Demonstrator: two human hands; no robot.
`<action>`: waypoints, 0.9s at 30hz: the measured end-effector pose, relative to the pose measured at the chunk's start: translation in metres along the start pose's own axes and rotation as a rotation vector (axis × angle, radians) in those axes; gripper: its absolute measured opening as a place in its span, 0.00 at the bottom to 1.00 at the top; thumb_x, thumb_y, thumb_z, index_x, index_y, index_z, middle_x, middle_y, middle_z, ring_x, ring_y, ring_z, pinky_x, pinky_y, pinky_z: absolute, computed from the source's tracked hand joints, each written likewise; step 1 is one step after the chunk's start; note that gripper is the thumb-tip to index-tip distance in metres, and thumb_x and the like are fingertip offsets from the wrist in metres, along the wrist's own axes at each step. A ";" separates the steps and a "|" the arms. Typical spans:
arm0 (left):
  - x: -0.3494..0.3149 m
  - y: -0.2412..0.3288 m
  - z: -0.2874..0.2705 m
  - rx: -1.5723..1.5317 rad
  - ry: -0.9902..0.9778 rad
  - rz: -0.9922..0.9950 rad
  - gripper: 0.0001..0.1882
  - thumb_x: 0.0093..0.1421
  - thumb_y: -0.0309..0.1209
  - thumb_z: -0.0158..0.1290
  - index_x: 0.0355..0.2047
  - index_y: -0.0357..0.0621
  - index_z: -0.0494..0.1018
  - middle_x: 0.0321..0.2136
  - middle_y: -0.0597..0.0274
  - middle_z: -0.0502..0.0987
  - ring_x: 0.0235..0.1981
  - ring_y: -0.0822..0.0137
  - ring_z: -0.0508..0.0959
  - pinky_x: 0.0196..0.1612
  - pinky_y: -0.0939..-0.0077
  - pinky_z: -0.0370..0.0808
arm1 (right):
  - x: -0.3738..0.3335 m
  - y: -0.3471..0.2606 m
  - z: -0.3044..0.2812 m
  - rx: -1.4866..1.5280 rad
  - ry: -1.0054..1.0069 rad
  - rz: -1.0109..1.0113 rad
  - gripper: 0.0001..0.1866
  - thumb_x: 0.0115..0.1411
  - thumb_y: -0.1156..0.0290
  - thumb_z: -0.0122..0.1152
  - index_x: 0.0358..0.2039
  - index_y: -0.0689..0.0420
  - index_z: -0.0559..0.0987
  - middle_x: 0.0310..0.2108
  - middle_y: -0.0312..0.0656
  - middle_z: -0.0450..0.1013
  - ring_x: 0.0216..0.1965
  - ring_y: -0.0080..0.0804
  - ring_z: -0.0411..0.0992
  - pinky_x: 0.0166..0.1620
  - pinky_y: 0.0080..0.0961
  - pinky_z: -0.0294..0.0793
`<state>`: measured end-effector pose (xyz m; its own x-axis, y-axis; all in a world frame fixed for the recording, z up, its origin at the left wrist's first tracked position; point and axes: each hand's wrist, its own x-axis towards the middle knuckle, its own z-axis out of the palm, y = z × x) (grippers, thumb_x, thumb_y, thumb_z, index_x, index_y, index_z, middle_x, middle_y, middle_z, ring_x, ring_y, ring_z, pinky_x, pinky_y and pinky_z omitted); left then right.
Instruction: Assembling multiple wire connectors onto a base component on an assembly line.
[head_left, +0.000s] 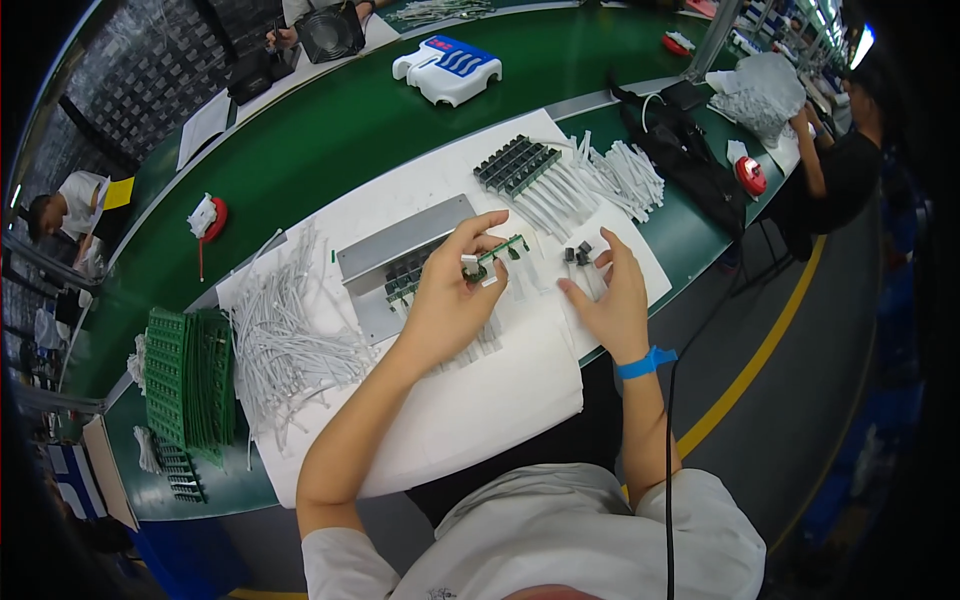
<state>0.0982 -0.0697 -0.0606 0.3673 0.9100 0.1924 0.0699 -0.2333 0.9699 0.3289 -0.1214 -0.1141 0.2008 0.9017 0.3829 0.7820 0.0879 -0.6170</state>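
My left hand (pixel 450 305) pinches a narrow green circuit board strip (pixel 512 247) with small dark and white parts on it. To its right, my right hand (pixel 618 305) is curved with thumb and fingers apart, next to small black connectors (pixel 577 254) on white leads. Whether a fingertip touches these connectors is hard to see. Under and behind my left hand lies a grey metal fixture (pixel 400 240), partly covered, with a row of black connectors (pixel 402 282) along it. A block of black connectors (pixel 515 163) with white leads lies beyond my hands.
White paper (pixel 500 400) covers the bench. Loose white cables (pixel 285 330) are heaped at left, with more cables (pixel 625 178) at far right. Stacked green circuit boards (pixel 185 375) stand at the left edge. A black bag (pixel 680 150) lies at right. Behind is a white-and-blue plastic housing (pixel 450 72). Other people work nearby.
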 end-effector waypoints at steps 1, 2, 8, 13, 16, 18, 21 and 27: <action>-0.001 0.000 0.000 0.000 0.002 -0.016 0.25 0.61 0.19 0.54 0.60 0.43 0.68 0.38 0.61 0.78 0.33 0.75 0.72 0.36 0.81 0.71 | 0.001 0.000 0.002 0.062 -0.029 0.095 0.40 0.50 0.67 0.76 0.62 0.61 0.68 0.36 0.43 0.69 0.35 0.37 0.67 0.39 0.32 0.71; -0.002 0.003 0.001 -0.070 0.009 -0.029 0.24 0.61 0.19 0.53 0.58 0.42 0.69 0.36 0.61 0.78 0.32 0.76 0.72 0.34 0.82 0.71 | 0.002 0.000 0.003 0.064 -0.027 0.088 0.40 0.50 0.67 0.76 0.62 0.61 0.68 0.36 0.43 0.69 0.35 0.37 0.67 0.39 0.32 0.71; -0.004 -0.004 0.006 -0.034 -0.076 0.028 0.21 0.59 0.16 0.54 0.53 0.38 0.73 0.46 0.54 0.81 0.44 0.72 0.80 0.35 0.84 0.73 | 0.006 -0.017 0.000 0.037 0.129 -0.074 0.32 0.53 0.74 0.71 0.59 0.61 0.72 0.33 0.40 0.71 0.33 0.33 0.68 0.37 0.29 0.70; -0.009 -0.006 0.014 -0.042 -0.196 0.006 0.18 0.65 0.18 0.51 0.54 0.39 0.71 0.47 0.59 0.79 0.50 0.71 0.77 0.46 0.82 0.73 | 0.002 -0.056 -0.016 0.503 -0.170 -0.118 0.19 0.56 0.79 0.64 0.49 0.62 0.79 0.28 0.39 0.75 0.29 0.25 0.72 0.35 0.22 0.71; -0.014 0.001 0.016 -0.037 -0.180 0.000 0.20 0.65 0.18 0.50 0.57 0.42 0.67 0.47 0.58 0.79 0.51 0.71 0.76 0.43 0.81 0.73 | -0.002 -0.052 -0.012 0.494 -0.178 -0.126 0.19 0.55 0.83 0.62 0.49 0.62 0.79 0.27 0.40 0.76 0.26 0.24 0.73 0.33 0.20 0.73; -0.015 0.006 0.015 -0.072 -0.239 -0.070 0.21 0.65 0.19 0.50 0.58 0.44 0.64 0.45 0.59 0.78 0.52 0.70 0.75 0.40 0.80 0.73 | -0.004 -0.045 -0.009 0.484 -0.204 -0.148 0.19 0.55 0.83 0.62 0.49 0.63 0.80 0.27 0.40 0.77 0.26 0.24 0.74 0.32 0.20 0.74; -0.016 0.009 0.015 0.012 -0.270 0.019 0.21 0.65 0.20 0.50 0.58 0.44 0.65 0.44 0.57 0.78 0.49 0.66 0.77 0.39 0.77 0.74 | -0.007 -0.042 -0.010 0.552 -0.188 -0.141 0.18 0.54 0.84 0.62 0.47 0.63 0.81 0.27 0.40 0.77 0.26 0.23 0.75 0.32 0.19 0.76; -0.016 -0.003 0.012 0.219 -0.367 0.191 0.19 0.63 0.20 0.50 0.54 0.41 0.69 0.45 0.49 0.77 0.47 0.49 0.78 0.49 0.63 0.75 | -0.007 -0.043 -0.019 0.566 -0.197 -0.116 0.15 0.54 0.84 0.63 0.44 0.64 0.83 0.27 0.39 0.79 0.27 0.21 0.78 0.34 0.18 0.80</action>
<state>0.1035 -0.0874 -0.0682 0.6934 0.6717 0.2606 0.1490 -0.4876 0.8603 0.3044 -0.1396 -0.0774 -0.0219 0.9292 0.3689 0.3464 0.3532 -0.8691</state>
